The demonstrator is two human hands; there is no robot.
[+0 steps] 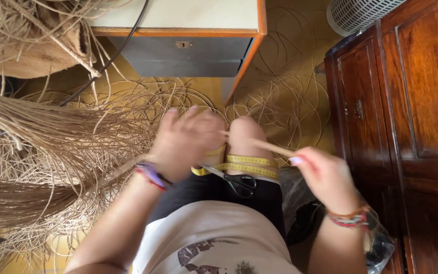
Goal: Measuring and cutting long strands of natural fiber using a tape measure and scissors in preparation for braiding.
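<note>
My right hand [323, 175] pinches one end of a pale straw strand [264, 145] that runs left across my knee [247, 134]. My left hand [186, 142], blurred, is closed around the strand's other end above my left thigh. A yellow measuring tape [249, 166] lies draped over my lap. Black-handled scissors [234, 181] rest on my thigh just below the tape, between both hands. Both wrists wear bracelets.
Thick bundles of dry straw fibre [36, 152] fill the left side, with loose curled strands [280, 96] on the yellow floor. A grey drawer cabinet [183, 50] stands ahead, a dark wooden cupboard [401, 116] at right, a white fan [356, 12] top right, a black cable [112, 56].
</note>
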